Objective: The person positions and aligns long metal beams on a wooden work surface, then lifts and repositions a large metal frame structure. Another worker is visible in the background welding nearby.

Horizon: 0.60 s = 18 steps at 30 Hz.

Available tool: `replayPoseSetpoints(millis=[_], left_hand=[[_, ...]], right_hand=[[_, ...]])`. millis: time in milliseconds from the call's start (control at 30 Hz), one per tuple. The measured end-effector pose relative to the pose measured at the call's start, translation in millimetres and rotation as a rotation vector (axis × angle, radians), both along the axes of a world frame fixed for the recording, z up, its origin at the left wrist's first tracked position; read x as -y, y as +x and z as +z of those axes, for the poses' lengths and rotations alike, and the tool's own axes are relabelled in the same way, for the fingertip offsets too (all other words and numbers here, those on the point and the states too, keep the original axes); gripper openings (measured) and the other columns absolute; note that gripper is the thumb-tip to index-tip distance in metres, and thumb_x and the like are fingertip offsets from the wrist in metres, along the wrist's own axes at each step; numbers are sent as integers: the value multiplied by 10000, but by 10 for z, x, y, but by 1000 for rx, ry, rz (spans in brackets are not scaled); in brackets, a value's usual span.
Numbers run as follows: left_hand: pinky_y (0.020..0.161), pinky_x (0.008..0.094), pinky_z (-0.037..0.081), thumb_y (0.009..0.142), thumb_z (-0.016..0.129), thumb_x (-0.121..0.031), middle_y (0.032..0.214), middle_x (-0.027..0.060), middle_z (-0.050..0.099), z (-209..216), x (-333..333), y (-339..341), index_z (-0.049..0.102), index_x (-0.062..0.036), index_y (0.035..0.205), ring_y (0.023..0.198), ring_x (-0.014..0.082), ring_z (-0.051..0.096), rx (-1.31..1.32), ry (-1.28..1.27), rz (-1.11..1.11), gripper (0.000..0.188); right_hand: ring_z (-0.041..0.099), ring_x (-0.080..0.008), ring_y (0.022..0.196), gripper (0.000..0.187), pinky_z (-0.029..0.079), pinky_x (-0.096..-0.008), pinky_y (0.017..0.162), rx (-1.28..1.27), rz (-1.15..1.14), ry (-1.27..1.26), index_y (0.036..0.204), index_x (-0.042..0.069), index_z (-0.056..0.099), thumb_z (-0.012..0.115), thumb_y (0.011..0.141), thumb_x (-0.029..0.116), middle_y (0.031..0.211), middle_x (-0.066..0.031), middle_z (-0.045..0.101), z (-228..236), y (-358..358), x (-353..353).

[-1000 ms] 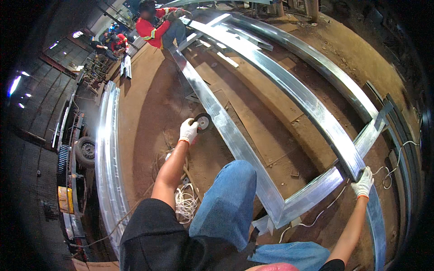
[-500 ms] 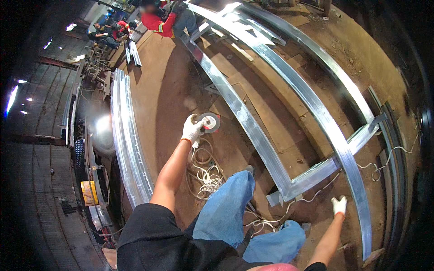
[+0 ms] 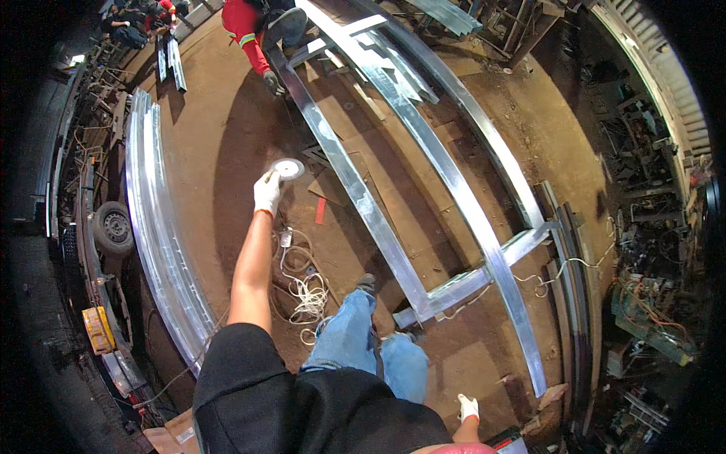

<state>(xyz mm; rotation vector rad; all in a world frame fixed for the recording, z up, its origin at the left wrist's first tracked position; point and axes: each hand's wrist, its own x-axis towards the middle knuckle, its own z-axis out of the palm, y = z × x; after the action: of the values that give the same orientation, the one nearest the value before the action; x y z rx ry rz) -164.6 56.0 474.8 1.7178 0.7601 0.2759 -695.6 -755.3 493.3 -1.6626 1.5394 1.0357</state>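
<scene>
A long frame of bright metal beams [image 3: 454, 189] lies flat on the brown dirt floor [image 3: 212, 151], its curved rails joined by a cross piece near the person's feet. To the left, a stack of curved metal strips [image 3: 151, 227] runs along the floor beside a wheel [image 3: 113, 225]. At the far end of the frame a co-worker in a red top [image 3: 246, 26] bends over one rail. The person's legs in blue jeans [image 3: 355, 340] stand beside a tangle of white cable [image 3: 306, 284]. The left hand [image 3: 267, 193], in a white glove, is stretched forward with its grip closed around an angle grinder [image 3: 286, 169], whose round disc shows just beyond the fingers, above the floor and left of the nearest rail. The right hand [image 3: 468, 408], also gloved, hangs low by the picture's lower edge; whether its grip is wide or narrow cannot be told.
</scene>
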Motion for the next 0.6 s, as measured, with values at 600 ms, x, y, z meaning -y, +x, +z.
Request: replayPoseSetpoints(millis=[600], left_hand=[[1177,311,336,804,665,-53,1544,180,502,-2212,-2428,3977,398,6,1559,1428,242,471,-24,207,-288,804]], right_hand=[[685,-227,967,436,538,-406,884,-400,144,-289,1220,-13,671,709,912,292,1150,-148,728,1624,878,-1965]])
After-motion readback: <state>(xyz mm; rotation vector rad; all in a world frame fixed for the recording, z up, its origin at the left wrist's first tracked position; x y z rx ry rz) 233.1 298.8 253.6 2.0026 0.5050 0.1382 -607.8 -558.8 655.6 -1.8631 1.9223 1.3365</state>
